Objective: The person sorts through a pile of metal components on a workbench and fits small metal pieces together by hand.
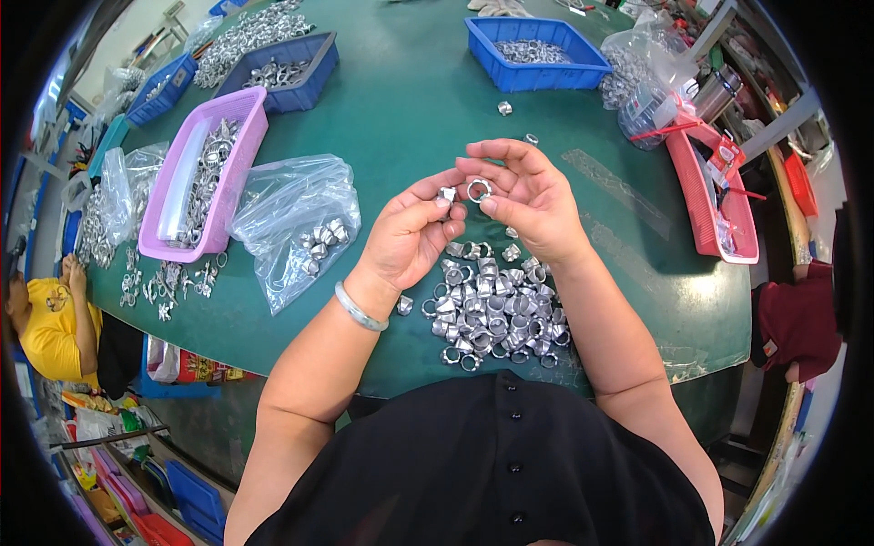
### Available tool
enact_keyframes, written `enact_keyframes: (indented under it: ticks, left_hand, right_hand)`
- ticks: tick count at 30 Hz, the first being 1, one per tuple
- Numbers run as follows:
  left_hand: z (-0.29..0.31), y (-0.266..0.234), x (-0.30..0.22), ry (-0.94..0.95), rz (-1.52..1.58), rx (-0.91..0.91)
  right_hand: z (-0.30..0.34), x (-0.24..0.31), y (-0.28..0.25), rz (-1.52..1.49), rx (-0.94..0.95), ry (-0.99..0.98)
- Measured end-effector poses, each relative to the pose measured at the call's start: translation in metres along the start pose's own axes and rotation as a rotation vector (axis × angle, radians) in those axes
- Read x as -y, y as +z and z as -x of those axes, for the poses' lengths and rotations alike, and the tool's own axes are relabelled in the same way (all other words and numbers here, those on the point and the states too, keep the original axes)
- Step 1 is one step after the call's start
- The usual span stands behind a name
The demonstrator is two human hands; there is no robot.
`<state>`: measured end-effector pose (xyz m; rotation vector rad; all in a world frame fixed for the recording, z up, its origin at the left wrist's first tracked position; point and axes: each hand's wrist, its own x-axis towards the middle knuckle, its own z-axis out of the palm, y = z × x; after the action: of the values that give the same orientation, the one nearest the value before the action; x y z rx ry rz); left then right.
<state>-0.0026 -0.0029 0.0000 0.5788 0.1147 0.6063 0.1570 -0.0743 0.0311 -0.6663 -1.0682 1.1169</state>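
Both my hands are raised over the green table, close together. Between thumb and fingers, my left hand pinches a silver metal ring. My right hand grips a second ring, its round opening facing me, between thumb and forefinger; the other fingers curl loosely. Just below my hands lies a heap of silver rings. One loose ring sits by my left wrist, and another lies beyond my hands. A clear plastic bag with several rings in it rests left of my left hand.
A pink basket of metal pieces stands left, with loose pieces beside it. Blue bins hold metal parts at the back. At right are a red basket and a plastic bottle. Two people sit at the table's sides.
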Motion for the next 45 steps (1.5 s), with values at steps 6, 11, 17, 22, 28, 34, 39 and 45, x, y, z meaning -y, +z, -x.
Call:
enact_keyframes:
  ticks: [6, 11, 17, 22, 28, 34, 39, 45]
  left_hand:
    - [-0.001, 0.005, -0.001, 0.000, -0.025, -0.034]
    - [-0.001, 0.004, -0.001, -0.007, -0.060, -0.065]
    - [-0.001, 0.004, 0.000, 0.006, -0.078, -0.097]
    - [0.000, 0.006, -0.002, -0.025, -0.089, -0.129]
    - [0.000, 0.005, -0.003, -0.074, -0.061, -0.169]
    - [0.000, 0.004, -0.003, -0.103, -0.035, -0.175]
    - [0.000, 0.002, -0.003, -0.107, -0.054, -0.171]
    - [0.000, 0.002, -0.002, -0.062, -0.002, -0.191]
  right_hand:
    - [0.000, 0.000, -0.002, -0.030, -0.003, 0.001]
    - [-0.002, 0.000, -0.004, -0.120, 0.022, 0.003]
    - [-0.002, 0.001, -0.005, -0.162, 0.035, 0.015]
    - [-0.002, 0.001, -0.006, -0.147, 0.036, -0.004]
    - [-0.002, 0.002, -0.010, -0.176, -0.009, 0.035]
    - [-0.003, 0.001, -0.010, -0.167, -0.066, 0.061]
    - [-0.003, -0.002, -0.010, -0.137, -0.028, -0.008]
    - [-0.001, 0.000, -0.005, -0.090, 0.013, 0.009]
